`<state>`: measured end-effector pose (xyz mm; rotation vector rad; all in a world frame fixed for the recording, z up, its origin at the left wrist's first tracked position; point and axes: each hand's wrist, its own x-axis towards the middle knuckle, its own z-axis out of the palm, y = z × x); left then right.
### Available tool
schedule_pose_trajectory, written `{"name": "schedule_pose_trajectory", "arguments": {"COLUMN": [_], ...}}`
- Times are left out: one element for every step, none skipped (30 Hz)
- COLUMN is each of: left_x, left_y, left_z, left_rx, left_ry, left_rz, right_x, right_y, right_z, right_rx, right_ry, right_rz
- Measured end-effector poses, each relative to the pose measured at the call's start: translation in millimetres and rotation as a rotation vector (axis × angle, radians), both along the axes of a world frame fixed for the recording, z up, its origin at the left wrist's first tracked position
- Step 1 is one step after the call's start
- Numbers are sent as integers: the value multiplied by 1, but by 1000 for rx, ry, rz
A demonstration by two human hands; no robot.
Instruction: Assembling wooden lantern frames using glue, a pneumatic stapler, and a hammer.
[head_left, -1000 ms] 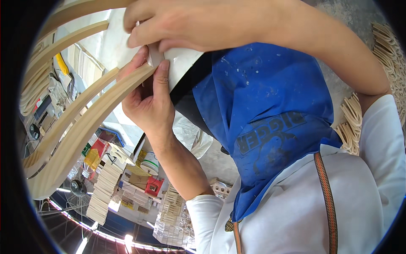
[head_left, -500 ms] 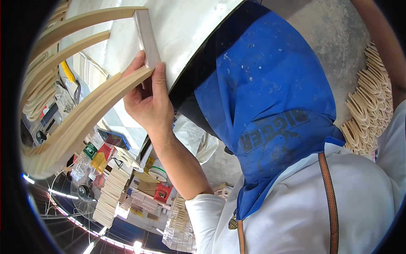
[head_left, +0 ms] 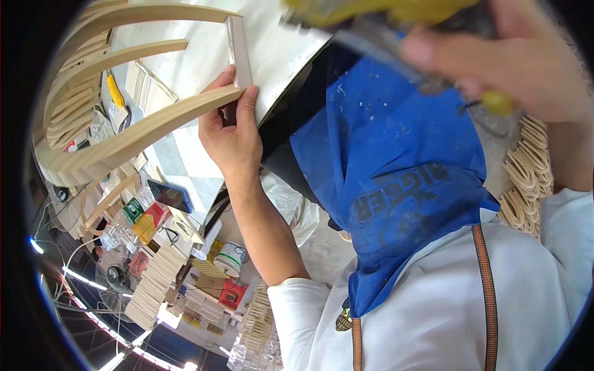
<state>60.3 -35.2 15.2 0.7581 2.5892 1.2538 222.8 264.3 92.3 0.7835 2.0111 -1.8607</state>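
My left hand [head_left: 232, 139] is closed around the corner where a curved U-shaped wooden strip [head_left: 139, 133] meets a short straight wooden crosspiece [head_left: 240, 52]. Its thumb and fingertips press at that joint. The crosspiece spans between the strip's two ends, over a pale work table [head_left: 278, 43]. Another curved wooden arm [head_left: 133, 59] lies between them. At the upper right my right hand [head_left: 507, 68] grips a yellow and dark power tool [head_left: 383, 18], which looks like a nail gun. It is smeared by motion, its nose apart from the wood.
Bundles of bent wooden strips [head_left: 523, 173] lie on the floor at right, with more at far left. A yellow-handled tool [head_left: 115, 93], a phone [head_left: 170, 195] and bottles [head_left: 127, 219] are on the left. A blue apron [head_left: 402, 142] covers my front. A fan [head_left: 117, 278] stands farther off.
My right hand has come into view from the upper right with the yellow tool. My left hand and the wooden frame have shifted slightly right and up in the picture.
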Motion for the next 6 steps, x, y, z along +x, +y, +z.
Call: {"name": "schedule_pose_trajectory", "arguments": {"left_x": [-2, -5, -8, -9, -10, -9], "left_y": [8, 22, 31, 32, 29, 27], "left_z": [-5, -9, -13, -15, -17, -20], "left_rx": [28, 63, 81, 84, 84, 85], "left_ry": [-20, -36, -37, -36, -34, -44], "left_rz": [-16, -38, -69, -66, -60, -57], "right_x": [-11, -16, -15, -16, -18, -16], "right_y": [-17, -25, -26, -31, -40, -50], "right_z": [12, 20, 14, -1, -20, -40], "right_rx": [-58, -113, -99, -307, -517, -728], "right_ry": [-121, -239, -239, -211, -181, -159], "right_rz": [74, 139, 107, 17, -67, -159]}}
